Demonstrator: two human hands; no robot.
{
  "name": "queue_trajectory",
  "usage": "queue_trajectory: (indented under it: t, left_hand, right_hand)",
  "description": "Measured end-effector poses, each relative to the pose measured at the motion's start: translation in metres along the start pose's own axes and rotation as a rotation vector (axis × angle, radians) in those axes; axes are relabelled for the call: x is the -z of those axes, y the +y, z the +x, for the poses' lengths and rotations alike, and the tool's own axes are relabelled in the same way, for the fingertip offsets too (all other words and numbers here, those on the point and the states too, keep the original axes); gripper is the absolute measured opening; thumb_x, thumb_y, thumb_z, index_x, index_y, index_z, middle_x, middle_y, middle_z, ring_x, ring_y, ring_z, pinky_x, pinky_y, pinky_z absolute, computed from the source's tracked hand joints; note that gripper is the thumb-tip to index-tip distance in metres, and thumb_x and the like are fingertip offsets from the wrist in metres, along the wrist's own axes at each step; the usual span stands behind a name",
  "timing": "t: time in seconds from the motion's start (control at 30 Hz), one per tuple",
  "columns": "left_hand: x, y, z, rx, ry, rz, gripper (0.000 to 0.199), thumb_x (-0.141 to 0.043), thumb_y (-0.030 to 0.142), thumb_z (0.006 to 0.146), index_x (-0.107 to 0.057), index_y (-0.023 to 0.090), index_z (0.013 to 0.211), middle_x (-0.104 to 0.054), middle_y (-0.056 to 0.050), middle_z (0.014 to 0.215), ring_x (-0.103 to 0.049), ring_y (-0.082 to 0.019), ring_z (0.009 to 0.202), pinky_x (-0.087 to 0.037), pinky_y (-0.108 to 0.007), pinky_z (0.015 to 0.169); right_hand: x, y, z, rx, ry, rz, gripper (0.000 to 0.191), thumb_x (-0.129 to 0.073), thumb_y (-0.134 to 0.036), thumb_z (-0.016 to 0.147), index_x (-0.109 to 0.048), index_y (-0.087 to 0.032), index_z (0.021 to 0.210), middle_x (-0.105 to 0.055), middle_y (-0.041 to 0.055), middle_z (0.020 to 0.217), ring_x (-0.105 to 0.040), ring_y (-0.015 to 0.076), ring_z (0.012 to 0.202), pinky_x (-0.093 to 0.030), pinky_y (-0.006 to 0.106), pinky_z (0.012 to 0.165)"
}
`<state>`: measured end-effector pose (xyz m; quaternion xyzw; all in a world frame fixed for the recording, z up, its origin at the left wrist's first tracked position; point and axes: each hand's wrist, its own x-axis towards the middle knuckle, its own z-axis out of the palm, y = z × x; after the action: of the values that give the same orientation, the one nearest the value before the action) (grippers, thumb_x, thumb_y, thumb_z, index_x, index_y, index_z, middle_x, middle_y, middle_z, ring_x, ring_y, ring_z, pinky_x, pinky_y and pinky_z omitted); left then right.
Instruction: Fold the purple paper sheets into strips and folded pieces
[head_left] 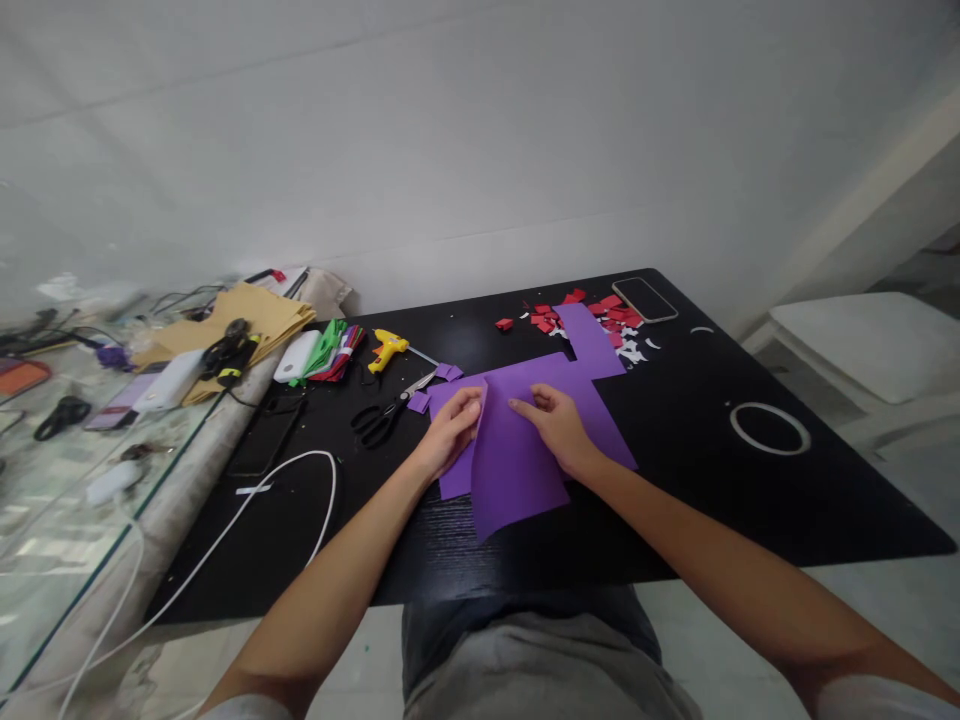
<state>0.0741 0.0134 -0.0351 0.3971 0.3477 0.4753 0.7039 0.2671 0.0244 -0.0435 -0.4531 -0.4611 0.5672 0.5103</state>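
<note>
A folded or curved purple sheet (514, 475) stands partly raised over flat purple paper (600, 430) on the black table. My left hand (454, 430) is closed on the sheet's upper left edge. Over the sheet's right side, my right hand (553, 422) has its thumb and fingers apart, with nothing between them. Small purple pieces (448, 372) and black-handled scissors (379, 420) lie left of the paper. A purple strip (592, 342) rests behind it, beside red paper pieces (619, 315) and white scraps.
A yellow glue gun (388, 350) lies behind the scissors. At the right are a white ring (770, 428) and a phone (645, 299). A white cable (330, 490) crosses the left side. Brown envelopes (247, 318) and a glass surface (67, 500) are farther left.
</note>
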Motion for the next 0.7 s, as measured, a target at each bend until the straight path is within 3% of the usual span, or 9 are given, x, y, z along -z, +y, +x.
queue_trajectory:
  t: [0.13,0.27,0.47,0.53,0.7]
  left_hand:
    - [-0.001,-0.005,0.000,-0.004,0.013,0.097,0.059,-0.092,0.055,0.071,-0.073,0.016,0.112,-0.075,-0.005,0.096,-0.069,-0.019,0.083,-0.051,-0.028,0.079]
    - [-0.002,-0.004,0.000,-0.014,0.044,0.174,0.058,-0.092,0.055,0.070,-0.076,0.013,0.107,-0.076,-0.007,0.094,-0.068,-0.019,0.081,-0.050,-0.028,0.077]
    - [0.000,0.005,-0.001,0.042,0.123,0.191,0.063,-0.094,0.057,0.064,-0.077,0.010,0.103,-0.077,-0.007,0.085,-0.065,-0.016,0.068,-0.051,-0.026,0.067]
    - [0.001,0.008,-0.001,0.057,0.119,0.184,0.064,-0.094,0.056,0.064,-0.077,0.010,0.105,-0.076,-0.006,0.082,-0.064,-0.015,0.064,-0.051,-0.026,0.064]
    - [-0.001,0.010,-0.001,0.045,0.069,0.211,0.058,-0.093,0.049,0.068,-0.076,0.011,0.108,-0.079,-0.007,0.088,-0.068,-0.016,0.068,-0.053,-0.026,0.068]
  right_hand:
    - [-0.003,0.004,0.000,0.092,-0.103,-0.050,0.039,-0.090,-0.046,0.071,-0.069,-0.022,0.093,-0.076,0.0045,0.096,-0.072,0.0262,0.099,-0.056,0.042,0.096]
    - [-0.008,0.010,-0.004,0.097,-0.241,-0.043,0.048,-0.094,-0.039,0.066,-0.066,-0.022,0.100,-0.077,0.0055,0.100,-0.074,0.0248,0.097,-0.056,0.042,0.097]
    - [-0.005,0.004,-0.008,0.018,-0.478,-0.009,0.055,-0.094,-0.028,0.067,-0.063,-0.023,0.112,-0.073,0.0059,0.107,-0.072,0.0222,0.097,-0.059,0.034,0.079]
    - [-0.003,-0.001,-0.007,-0.029,-0.478,0.078,0.056,-0.091,-0.029,0.069,-0.062,-0.024,0.118,-0.072,0.0040,0.103,-0.071,0.0210,0.090,-0.060,0.034,0.073]
    - [0.000,-0.010,-0.004,-0.044,-0.290,0.179,0.050,-0.084,-0.037,0.078,-0.066,-0.026,0.124,-0.070,0.0007,0.090,-0.070,0.0199,0.083,-0.061,0.033,0.068]
